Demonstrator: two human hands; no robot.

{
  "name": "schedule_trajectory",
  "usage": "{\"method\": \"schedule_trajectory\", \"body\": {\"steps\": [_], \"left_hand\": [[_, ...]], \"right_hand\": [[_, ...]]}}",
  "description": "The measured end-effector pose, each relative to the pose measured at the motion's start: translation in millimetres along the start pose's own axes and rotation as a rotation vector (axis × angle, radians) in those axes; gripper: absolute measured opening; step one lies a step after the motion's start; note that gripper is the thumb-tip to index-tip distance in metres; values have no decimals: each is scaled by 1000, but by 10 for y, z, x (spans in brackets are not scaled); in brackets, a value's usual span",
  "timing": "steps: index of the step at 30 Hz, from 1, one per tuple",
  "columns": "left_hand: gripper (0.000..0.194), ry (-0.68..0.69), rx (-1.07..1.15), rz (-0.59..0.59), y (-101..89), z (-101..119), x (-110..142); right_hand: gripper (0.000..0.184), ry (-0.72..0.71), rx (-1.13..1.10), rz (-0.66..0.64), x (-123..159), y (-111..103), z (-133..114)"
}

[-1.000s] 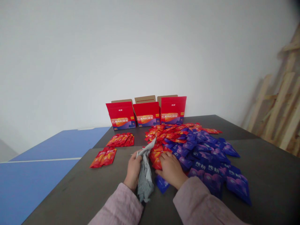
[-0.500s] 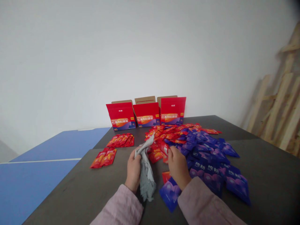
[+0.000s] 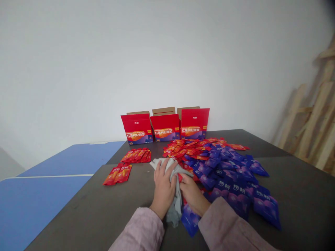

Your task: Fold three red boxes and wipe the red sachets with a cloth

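White wall (image 3: 110,66) is seen across the upper frame, and wooden slats (image 3: 312,118) are leaned against it at the far right. Dark grey table top (image 3: 70,219) is spread over the lower frame, with a blue table (image 3: 49,198) set beside it at lower left. Three red cartons (image 3: 165,128) are lined up at the far table edge, their cardboard flaps raised (Chinese print is carried on their fronts). A loose heap of sachets is spread right of centre: red sachets (image 3: 188,151) are massed towards the far side, and blue sachets (image 3: 232,188) towards the near side. Two small groups of red sachets (image 3: 136,156) are laid left of the heap.

Grey cloth (image 3: 176,205) is bunched near the centre, over a blue sachet (image 3: 190,219). The left hand (image 3: 163,190) is laid over the cloth with its fingers spread, and the cloth is gathered under it. The right hand (image 3: 192,195) is half curled against the cloth, beside a sliver of red packet (image 3: 180,178); what it grips cannot be told.
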State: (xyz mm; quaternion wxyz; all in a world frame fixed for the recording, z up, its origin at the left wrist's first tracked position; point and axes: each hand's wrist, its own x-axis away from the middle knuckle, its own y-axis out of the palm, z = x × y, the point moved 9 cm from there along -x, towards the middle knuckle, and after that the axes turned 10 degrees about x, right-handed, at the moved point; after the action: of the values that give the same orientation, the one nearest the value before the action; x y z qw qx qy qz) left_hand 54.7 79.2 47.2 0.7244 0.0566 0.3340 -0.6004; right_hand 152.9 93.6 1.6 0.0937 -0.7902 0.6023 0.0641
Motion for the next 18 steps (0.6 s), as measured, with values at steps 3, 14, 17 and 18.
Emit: {"method": "schedule_trajectory", "body": {"steps": [3, 14, 17, 18], "left_hand": [[34, -103, 116, 150, -283, -249, -117], [68, -474, 784, 248, -284, -605, -106], [57, -472, 691, 291, -366, -653, -110], [52, -464, 633, 300, -408, -662, -117]], "right_hand": [[48, 82, -186, -128, 47, 122, 30], [47, 191, -372, -48, 46, 48, 116], [45, 195, -404, -125, 66, 106, 61], [44, 198, -436, -151, 73, 131, 45]]}}
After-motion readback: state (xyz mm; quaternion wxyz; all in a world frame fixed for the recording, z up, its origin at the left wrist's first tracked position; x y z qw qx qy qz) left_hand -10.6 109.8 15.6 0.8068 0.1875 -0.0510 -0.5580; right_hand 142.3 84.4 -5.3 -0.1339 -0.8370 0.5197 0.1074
